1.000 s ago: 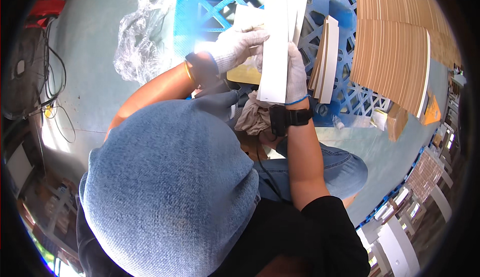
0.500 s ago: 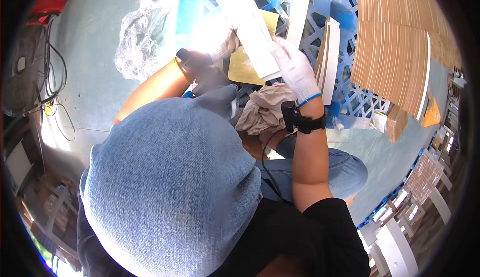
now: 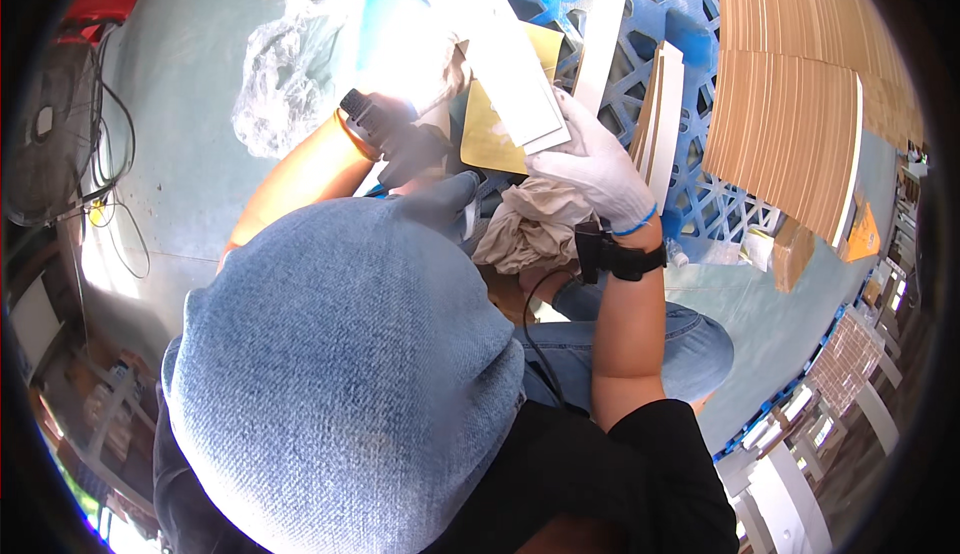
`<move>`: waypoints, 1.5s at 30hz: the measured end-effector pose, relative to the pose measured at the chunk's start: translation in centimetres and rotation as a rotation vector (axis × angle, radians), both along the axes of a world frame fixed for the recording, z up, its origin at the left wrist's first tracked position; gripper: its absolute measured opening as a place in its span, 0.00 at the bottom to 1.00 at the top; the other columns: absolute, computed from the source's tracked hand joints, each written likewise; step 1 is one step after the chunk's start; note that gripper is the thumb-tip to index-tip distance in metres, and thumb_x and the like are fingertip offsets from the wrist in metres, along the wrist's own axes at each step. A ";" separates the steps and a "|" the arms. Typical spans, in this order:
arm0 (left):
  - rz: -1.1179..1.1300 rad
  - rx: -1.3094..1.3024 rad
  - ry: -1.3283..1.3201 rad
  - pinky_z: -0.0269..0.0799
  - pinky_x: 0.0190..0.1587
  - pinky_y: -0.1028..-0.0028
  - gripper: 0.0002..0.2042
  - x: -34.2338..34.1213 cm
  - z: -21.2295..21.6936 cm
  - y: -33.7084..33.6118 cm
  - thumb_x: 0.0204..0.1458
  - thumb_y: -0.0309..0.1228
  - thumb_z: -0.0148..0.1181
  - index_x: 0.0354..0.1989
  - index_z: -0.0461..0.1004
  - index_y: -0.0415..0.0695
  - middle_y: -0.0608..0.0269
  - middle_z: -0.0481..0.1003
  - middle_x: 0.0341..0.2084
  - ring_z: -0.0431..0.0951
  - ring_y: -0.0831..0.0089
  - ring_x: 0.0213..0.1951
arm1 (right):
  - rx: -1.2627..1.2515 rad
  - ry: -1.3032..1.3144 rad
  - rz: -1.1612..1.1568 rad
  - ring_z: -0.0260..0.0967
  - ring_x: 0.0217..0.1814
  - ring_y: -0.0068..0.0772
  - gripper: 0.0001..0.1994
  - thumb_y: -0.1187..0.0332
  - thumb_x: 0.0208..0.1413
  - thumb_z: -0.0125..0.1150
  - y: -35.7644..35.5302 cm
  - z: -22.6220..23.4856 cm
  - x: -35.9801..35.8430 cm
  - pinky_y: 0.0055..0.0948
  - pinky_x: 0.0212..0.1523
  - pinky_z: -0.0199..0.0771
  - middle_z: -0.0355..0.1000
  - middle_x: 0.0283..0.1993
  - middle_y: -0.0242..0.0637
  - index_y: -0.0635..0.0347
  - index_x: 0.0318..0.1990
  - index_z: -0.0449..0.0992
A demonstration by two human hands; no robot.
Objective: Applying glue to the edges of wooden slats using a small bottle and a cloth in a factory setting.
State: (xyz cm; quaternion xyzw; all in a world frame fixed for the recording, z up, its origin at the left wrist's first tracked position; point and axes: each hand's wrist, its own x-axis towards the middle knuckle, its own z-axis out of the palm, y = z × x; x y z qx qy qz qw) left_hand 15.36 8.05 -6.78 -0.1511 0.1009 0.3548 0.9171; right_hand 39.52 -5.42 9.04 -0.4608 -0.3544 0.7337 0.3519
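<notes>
Blue pallet [image 3: 690, 38] beneath, glare washes out the left hand [image 3: 438, 69].

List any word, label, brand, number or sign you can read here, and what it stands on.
None can be read.
White strips: no legible text.
Yellow sheet: any marking is too faint to read.
Orange piece: any marking is too small.

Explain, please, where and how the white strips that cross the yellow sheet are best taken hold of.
The white strips are probably best taken by both long edges, from left and right together: they are flat, long and narrow, and their uneven near ends seem less sure.
</notes>
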 end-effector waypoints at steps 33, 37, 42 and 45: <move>0.263 0.536 1.098 0.79 0.51 0.72 0.11 3.4 5.0 -1.3 0.62 0.25 0.57 0.51 0.77 0.40 0.58 0.80 0.45 0.81 0.70 0.46 | 0.222 -1.147 0.156 0.75 0.61 0.54 0.51 0.35 0.44 0.70 2.1 -1.5 -3.9 0.41 0.62 0.73 0.74 0.58 0.55 0.62 0.67 0.60; 0.176 0.444 0.918 0.79 0.50 0.72 0.11 3.4 5.9 -1.2 0.63 0.26 0.56 0.52 0.76 0.41 0.59 0.80 0.44 0.81 0.71 0.46 | 0.173 -1.146 0.165 0.74 0.62 0.53 0.51 0.35 0.44 0.71 2.6 -1.8 -4.2 0.40 0.62 0.73 0.73 0.60 0.54 0.64 0.67 0.61; 0.197 1.353 1.582 0.80 0.53 0.69 0.12 2.9 4.6 -0.6 0.64 0.28 0.56 0.54 0.75 0.41 0.60 0.79 0.46 0.81 0.71 0.48 | 0.207 -0.951 0.136 0.73 0.65 0.47 0.50 0.41 0.45 0.75 2.2 -1.6 -2.9 0.37 0.63 0.72 0.71 0.64 0.52 0.64 0.69 0.61; 0.208 1.055 1.258 0.80 0.55 0.67 0.13 2.8 4.2 -0.7 0.65 0.30 0.56 0.55 0.74 0.41 0.60 0.79 0.47 0.81 0.70 0.49 | 0.155 -0.760 0.064 0.74 0.64 0.44 0.49 0.44 0.46 0.77 2.0 -1.8 -1.9 0.36 0.63 0.72 0.73 0.63 0.50 0.63 0.70 0.61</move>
